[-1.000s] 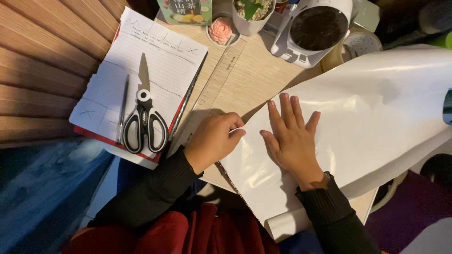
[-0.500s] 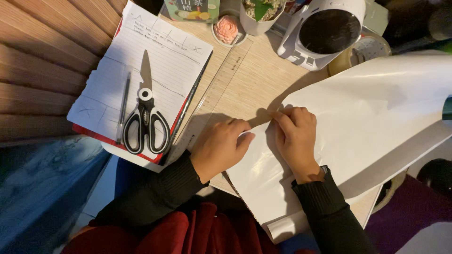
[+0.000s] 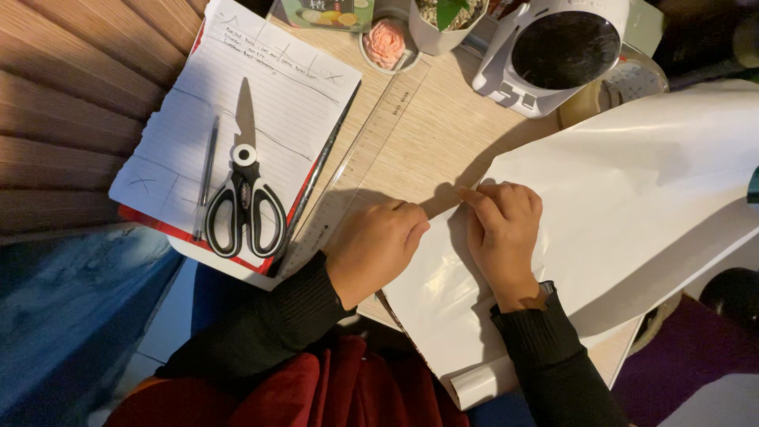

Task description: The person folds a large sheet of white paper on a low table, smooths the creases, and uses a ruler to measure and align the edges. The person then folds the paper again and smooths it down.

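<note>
A large glossy white sheet (image 3: pixel 632 198) lies across the wooden desk (image 3: pixel 427 134) and hangs over its right side. My left hand (image 3: pixel 375 249) is curled and pinches the sheet's left edge near the desk's front. My right hand (image 3: pixel 502 229) rests on the sheet with its fingers bent, the fingertips pinching the same edge a little farther back. A clear plastic ruler (image 3: pixel 364 158) runs diagonally just left of both hands. The sheet's rolled end (image 3: pixel 482 383) shows near my lap.
A lined notepad (image 3: pixel 237 126) at the left carries black-handled scissors (image 3: pixel 243 198) and a pen (image 3: pixel 205 174). At the desk's back stand a white appliance with a dark round window (image 3: pixel 553 51), a pink flower in a small dish (image 3: pixel 387 43) and a plant pot (image 3: pixel 443 20).
My right hand went from lying flat with spread fingers to curling up and pinching the sheet's edge. My left hand kept its grip.
</note>
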